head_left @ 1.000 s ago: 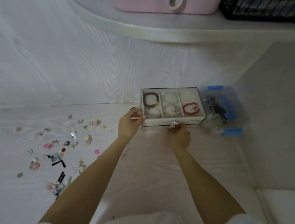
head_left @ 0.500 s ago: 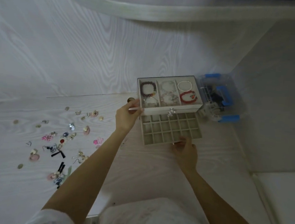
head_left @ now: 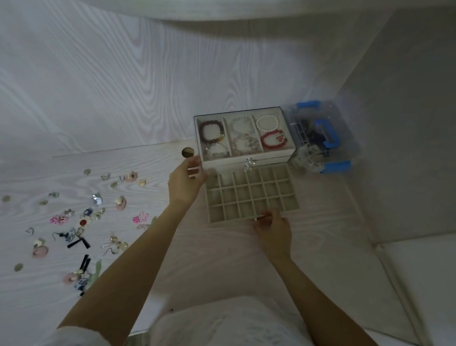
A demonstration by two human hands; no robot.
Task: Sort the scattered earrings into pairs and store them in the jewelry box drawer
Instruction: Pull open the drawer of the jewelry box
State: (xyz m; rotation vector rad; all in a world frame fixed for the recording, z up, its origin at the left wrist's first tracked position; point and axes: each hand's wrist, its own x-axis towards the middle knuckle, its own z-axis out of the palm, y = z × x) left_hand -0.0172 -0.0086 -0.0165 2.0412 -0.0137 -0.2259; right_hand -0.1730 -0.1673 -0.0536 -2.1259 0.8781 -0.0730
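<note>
A white jewelry box (head_left: pixel 277 152) stands at the back of the desk, bracelets showing through its clear lid. Its lower drawer (head_left: pixel 252 195) is pulled far out, a grid of small beige compartments with nothing in them. My left hand (head_left: pixel 186 182) presses against the box's front left corner. My right hand (head_left: pixel 272 231) pinches the knob at the drawer's front edge. Scattered earrings (head_left: pixel 84 217) of many colours and shapes lie spread over the left part of the desk.
A clear plastic case with blue handle and latches (head_left: pixel 323 140) sits right of the jewelry box. A round gold piece (head_left: pixel 188 152) lies just left of the box. A curved shelf edge (head_left: pixel 207 6) overhangs the desk. A side wall closes off the right.
My right hand pulled the drawer from shut to far out, toward me. My left hand stayed on the box's left corner. The view tilted down.
</note>
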